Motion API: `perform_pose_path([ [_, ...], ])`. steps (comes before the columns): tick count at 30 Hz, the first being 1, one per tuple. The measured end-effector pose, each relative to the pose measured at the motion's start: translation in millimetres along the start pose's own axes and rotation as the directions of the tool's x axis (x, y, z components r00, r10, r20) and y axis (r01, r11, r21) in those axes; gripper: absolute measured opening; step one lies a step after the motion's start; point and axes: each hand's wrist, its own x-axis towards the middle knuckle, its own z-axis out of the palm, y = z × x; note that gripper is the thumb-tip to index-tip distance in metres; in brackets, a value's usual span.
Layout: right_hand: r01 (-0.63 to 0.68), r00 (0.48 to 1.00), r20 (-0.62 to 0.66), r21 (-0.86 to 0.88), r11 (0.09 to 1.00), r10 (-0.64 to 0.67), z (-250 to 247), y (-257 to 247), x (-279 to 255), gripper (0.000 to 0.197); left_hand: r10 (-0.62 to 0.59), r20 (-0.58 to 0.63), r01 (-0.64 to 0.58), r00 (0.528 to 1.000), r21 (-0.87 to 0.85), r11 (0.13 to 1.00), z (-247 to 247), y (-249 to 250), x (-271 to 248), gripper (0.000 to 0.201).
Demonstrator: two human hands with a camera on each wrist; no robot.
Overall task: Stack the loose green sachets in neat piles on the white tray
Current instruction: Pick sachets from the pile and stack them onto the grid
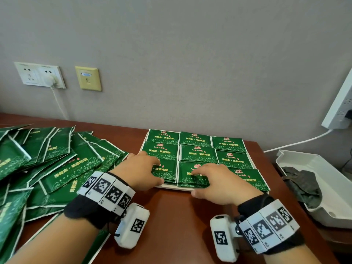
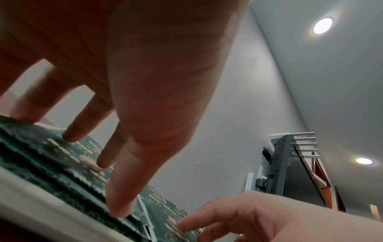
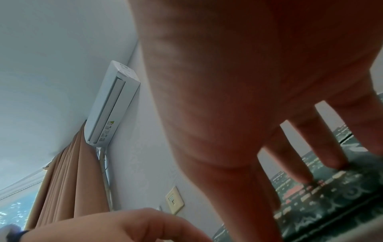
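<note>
1. A reddish-brown wooden desk stands against a grey wall with wall sockets at the left; a second white tray holding a dark cloth sits at the right edge.
2. The white tray lies at the desk's middle, filled by green sachets in a three-by-three grid of piles. Every pile lies flat, long axis left to right, printed face up, text reading toward the person.
3. The loose green sachets still to be stacked sprawl in an overlapping heap left of the tray, fanned at mixed angles, most slanting up to the right.
4. The left hand rests spread on the near-left pile, fingers straight on its top face and thumb at its near edge. It grasps nothing.
5. The right hand lies likewise on the near-middle pile, fingers extended on top, thumb by the tray's front rim; again no grasp.
6. Judged from this, both hands are pressing and squaring the front piles so that edges line up and each stays within its own cell.
7. The gaps between piles are narrow, so a sideways nudge could push one over its neighbour.
</note>
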Motion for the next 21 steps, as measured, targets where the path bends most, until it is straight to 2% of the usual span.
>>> perform_pose_path([
  [3,0.046,0.987,-0.157,0.046,0.998,-0.038,-5,-6,-5,0.066,0.016,-0.123,-0.027,0.992,-0.087,0.996,-5,-4,-7,0.063],
  [6,0.11,0.954,-0.298,0.23,0.967,-0.037,-9,-21,-8,0.054,0.051,-0.259,-0.11,0.964,-0.22,0.969,-13,-11,-19,0.05],
  [11,0.19,0.963,-0.253,0.412,0.891,-0.088,-17,-79,6,0.045,0.059,-0.363,-0.174,0.93,-0.292,0.941,-41,-41,-51,0.036],
  [15,0.237,0.963,-0.238,0.532,0.813,-0.125,-26,-140,29,0.038,-0.049,-0.408,-0.094,0.912,-0.323,0.942,-68,-88,-79,0.032],
  [18,0.241,0.969,-0.197,0.621,0.746,-0.149,-27,-187,51,0.036,-0.159,-0.44,0.023,0.884,-0.3,0.954,-90,-133,-100,0.032],
  [21,0.232,0.973,-0.141,0.628,0.743,-0.184,-24,-232,71,0.035,-0.284,-0.448,0.165,0.848,-0.286,0.944,-107,-185,-119,0.034],
])
